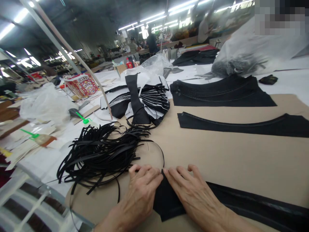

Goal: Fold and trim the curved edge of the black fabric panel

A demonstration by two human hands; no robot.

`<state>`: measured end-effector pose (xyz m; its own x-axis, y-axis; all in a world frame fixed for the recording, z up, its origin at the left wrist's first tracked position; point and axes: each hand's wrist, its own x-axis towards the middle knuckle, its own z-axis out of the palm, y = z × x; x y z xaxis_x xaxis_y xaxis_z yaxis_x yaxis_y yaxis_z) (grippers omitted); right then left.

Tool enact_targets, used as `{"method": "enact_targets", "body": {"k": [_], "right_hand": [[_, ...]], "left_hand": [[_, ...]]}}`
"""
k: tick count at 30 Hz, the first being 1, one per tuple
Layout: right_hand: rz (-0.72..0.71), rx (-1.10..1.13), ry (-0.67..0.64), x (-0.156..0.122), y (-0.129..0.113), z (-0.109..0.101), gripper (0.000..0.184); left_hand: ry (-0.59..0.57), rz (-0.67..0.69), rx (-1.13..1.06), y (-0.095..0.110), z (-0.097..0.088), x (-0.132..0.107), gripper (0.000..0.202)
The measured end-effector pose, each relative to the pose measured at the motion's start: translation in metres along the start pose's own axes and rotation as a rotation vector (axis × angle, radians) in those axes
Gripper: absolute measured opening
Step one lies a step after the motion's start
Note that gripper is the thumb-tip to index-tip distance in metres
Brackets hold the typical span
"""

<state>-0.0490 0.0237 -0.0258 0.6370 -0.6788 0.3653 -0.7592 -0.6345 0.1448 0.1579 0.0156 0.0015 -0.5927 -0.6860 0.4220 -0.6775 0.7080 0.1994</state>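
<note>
My left hand (pixel 140 196) and my right hand (pixel 193 193) lie side by side on the near end of a long curved black fabric piece (pixel 253 206) that rests on brown cardboard (pixel 217 154). Fingers of both hands are stretched out and pressed flat on the fabric's pointed tip, fingertips almost touching each other. Just left of my left hand sprawls a tangled heap of thin black strips (pixel 101 151). One thin strip loops round past my fingertips.
More curved black pieces (pixel 241 125) and a stack of them (pixel 217 91) lie farther back. A fanned bundle of black-and-white pieces (pixel 147 100), plastic bags (pixel 45 103), green-handled tools (pixel 82 117) and a slanted metal rod (pixel 72 48) stand left. People work in the background.
</note>
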Motion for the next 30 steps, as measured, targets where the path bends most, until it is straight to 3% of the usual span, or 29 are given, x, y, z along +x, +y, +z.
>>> {"method": "enact_targets", "body": {"k": [4, 8, 19, 24, 27, 30], "right_hand": [[0.047, 0.123, -0.048, 0.006, 0.004, -0.010, 0.038], [0.069, 0.177, -0.052, 0.011, 0.006, -0.020, 0.031], [0.269, 0.368, -0.109, 0.016, 0.011, -0.027, 0.040], [0.328, 0.427, -0.124, 0.019, 0.016, -0.029, 0.025], [0.299, 0.401, -0.131, 0.017, 0.023, -0.026, 0.014], [0.145, 0.296, -0.123, 0.013, 0.033, -0.024, 0.013]], "left_hand": [[0.076, -0.046, -0.105, 0.008, 0.010, 0.010, 0.040], [0.152, -0.047, -0.071, 0.009, 0.018, 0.011, 0.039], [0.183, 0.029, 0.064, 0.003, 0.020, 0.007, 0.040], [0.187, 0.046, 0.049, -0.001, 0.025, 0.003, 0.041], [0.161, 0.044, 0.061, -0.003, 0.026, 0.001, 0.041], [0.135, 0.034, 0.060, -0.004, 0.025, 0.000, 0.042]]}}
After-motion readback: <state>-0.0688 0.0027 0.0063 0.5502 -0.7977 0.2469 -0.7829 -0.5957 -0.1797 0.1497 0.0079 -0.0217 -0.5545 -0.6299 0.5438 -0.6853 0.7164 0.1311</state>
